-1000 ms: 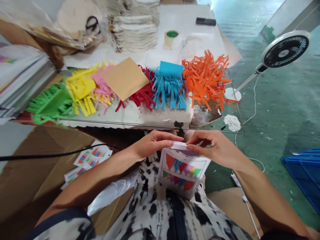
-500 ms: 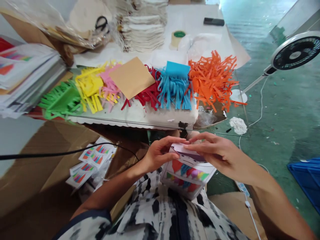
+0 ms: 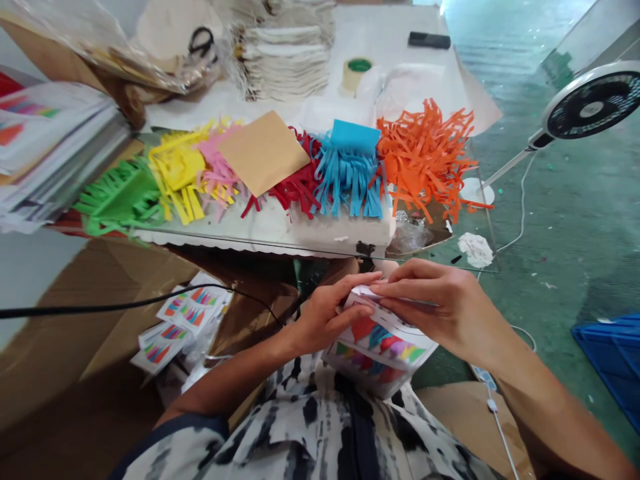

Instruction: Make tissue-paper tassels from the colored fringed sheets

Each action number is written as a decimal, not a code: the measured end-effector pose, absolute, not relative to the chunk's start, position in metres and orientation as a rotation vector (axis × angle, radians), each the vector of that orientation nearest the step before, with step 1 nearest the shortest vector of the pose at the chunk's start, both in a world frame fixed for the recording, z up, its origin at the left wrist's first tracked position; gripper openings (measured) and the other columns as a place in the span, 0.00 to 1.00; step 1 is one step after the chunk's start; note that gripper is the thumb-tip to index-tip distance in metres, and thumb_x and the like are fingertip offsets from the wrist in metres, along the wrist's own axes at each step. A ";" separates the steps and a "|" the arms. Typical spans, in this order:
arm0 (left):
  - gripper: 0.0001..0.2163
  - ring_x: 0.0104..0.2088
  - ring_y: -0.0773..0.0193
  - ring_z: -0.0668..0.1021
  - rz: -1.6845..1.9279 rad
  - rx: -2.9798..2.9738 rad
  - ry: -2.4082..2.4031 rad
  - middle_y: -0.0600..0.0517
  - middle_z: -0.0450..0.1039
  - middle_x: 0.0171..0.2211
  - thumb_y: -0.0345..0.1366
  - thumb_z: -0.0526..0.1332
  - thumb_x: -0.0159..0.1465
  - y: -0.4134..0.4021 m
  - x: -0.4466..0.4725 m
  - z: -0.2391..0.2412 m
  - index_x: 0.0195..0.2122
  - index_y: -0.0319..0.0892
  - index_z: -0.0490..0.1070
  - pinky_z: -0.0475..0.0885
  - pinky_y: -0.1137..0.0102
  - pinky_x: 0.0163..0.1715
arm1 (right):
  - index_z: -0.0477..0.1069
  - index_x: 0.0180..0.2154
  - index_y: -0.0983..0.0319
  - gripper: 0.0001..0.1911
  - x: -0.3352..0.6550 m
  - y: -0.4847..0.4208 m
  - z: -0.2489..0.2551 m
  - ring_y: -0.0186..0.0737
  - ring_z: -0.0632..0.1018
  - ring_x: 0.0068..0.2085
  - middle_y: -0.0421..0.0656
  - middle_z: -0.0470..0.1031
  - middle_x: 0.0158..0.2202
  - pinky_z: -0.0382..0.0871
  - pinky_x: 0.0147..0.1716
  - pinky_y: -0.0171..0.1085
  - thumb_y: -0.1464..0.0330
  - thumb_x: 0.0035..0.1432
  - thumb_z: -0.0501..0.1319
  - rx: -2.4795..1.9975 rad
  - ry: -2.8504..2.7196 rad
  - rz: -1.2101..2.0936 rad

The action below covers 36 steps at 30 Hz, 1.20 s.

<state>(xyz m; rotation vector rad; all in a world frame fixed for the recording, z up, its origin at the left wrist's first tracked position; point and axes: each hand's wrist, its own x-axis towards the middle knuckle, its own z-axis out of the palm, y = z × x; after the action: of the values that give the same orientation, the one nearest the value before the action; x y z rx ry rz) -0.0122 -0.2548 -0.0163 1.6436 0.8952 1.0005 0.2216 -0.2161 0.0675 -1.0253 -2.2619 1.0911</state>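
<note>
My left hand [image 3: 327,313]: fingers curled round the near left corner of a small white printed box [image 3: 383,343], thumb pressed on its side. My right hand [image 3: 440,310]: fingers extended flat and together, pinching the box's top flap against the left fingertips. Box: held over my lap, tilted, its face printed with coloured bunting triangles; it sits just below the table edge [image 3: 280,250].

On the table, left to right: green fringed paper [image 3: 117,200]; yellow fringed paper [image 3: 175,175]; pink fringed paper [image 3: 217,175]; a tan square sheet [image 3: 263,153] lying over the pink and red; red fringed paper [image 3: 295,190]; blue fringed paper [image 3: 350,170]; orange fringed paper [image 3: 425,157].

Behind these: stacked cream cloth pieces [image 3: 285,57]; a tape roll [image 3: 354,75]; scissors [image 3: 203,41].

Far left: a stack of printed sheets [image 3: 55,153].

Below the table, left: more flat printed cards [image 3: 183,320], lying on cardboard, a black cable [image 3: 125,307] crossing above them.

Right, on the green floor: a white fan [image 3: 590,103]; a blue crate [image 3: 613,360].
</note>
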 end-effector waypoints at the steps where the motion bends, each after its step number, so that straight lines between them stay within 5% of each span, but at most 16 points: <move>1: 0.28 0.60 0.54 0.80 0.998 1.663 0.897 0.44 0.74 0.65 0.41 0.62 0.74 -0.256 -0.010 -0.017 0.74 0.49 0.61 0.74 0.64 0.60 | 0.83 0.54 0.50 0.13 0.220 -0.219 0.067 0.40 0.83 0.44 0.45 0.82 0.48 0.78 0.42 0.37 0.62 0.72 0.63 -1.008 -2.255 1.088; 4: 0.33 0.68 0.53 0.74 1.034 1.665 0.909 0.43 0.68 0.70 0.39 0.57 0.77 -0.262 -0.002 -0.019 0.79 0.51 0.44 0.67 0.58 0.69 | 0.81 0.57 0.49 0.16 0.218 -0.226 0.067 0.42 0.82 0.51 0.46 0.80 0.52 0.79 0.49 0.40 0.66 0.73 0.61 -0.973 -2.235 1.089; 7: 0.35 0.70 0.53 0.71 1.075 1.627 0.854 0.43 0.64 0.73 0.41 0.56 0.77 -0.268 0.002 -0.019 0.80 0.52 0.38 0.64 0.56 0.71 | 0.79 0.58 0.48 0.17 0.220 -0.230 0.068 0.42 0.81 0.53 0.46 0.79 0.54 0.78 0.49 0.40 0.67 0.74 0.59 -0.975 -2.236 1.119; 12: 0.25 0.70 0.52 0.72 1.080 1.254 0.828 0.48 0.69 0.70 0.50 0.48 0.79 -0.272 0.001 -0.011 0.73 0.50 0.64 0.63 0.58 0.72 | 0.79 0.59 0.50 0.17 0.226 -0.231 0.072 0.39 0.81 0.53 0.44 0.78 0.57 0.77 0.51 0.37 0.68 0.75 0.58 -0.992 -2.235 1.177; 15: 0.21 0.67 0.51 0.75 1.034 1.020 0.834 0.49 0.72 0.67 0.48 0.52 0.78 -0.270 0.000 -0.009 0.66 0.50 0.74 0.67 0.58 0.70 | 0.78 0.59 0.49 0.17 0.225 -0.232 0.073 0.39 0.80 0.52 0.43 0.78 0.56 0.77 0.50 0.37 0.68 0.75 0.58 -1.008 -2.215 1.190; 29: 0.16 0.57 0.52 0.83 0.897 1.197 0.891 0.48 0.83 0.56 0.41 0.60 0.73 -0.254 -0.015 0.011 0.58 0.48 0.81 0.75 0.65 0.58 | 0.75 0.63 0.47 0.20 0.224 -0.241 0.070 0.41 0.81 0.54 0.44 0.78 0.58 0.78 0.50 0.39 0.67 0.75 0.58 -1.005 -2.289 1.115; 36: 0.18 0.54 0.52 0.84 0.835 1.191 0.964 0.46 0.83 0.55 0.47 0.61 0.74 -0.258 -0.013 0.014 0.58 0.47 0.82 0.77 0.65 0.53 | 0.77 0.60 0.46 0.18 0.225 -0.241 0.078 0.40 0.82 0.51 0.43 0.79 0.56 0.80 0.48 0.38 0.66 0.75 0.58 -1.045 -2.261 1.135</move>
<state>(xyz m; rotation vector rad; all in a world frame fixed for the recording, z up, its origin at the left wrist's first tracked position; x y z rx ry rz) -0.0133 -0.2583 0.0138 1.1907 0.9644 0.8346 0.2252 -0.2415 0.0780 -1.0448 -2.2613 1.1351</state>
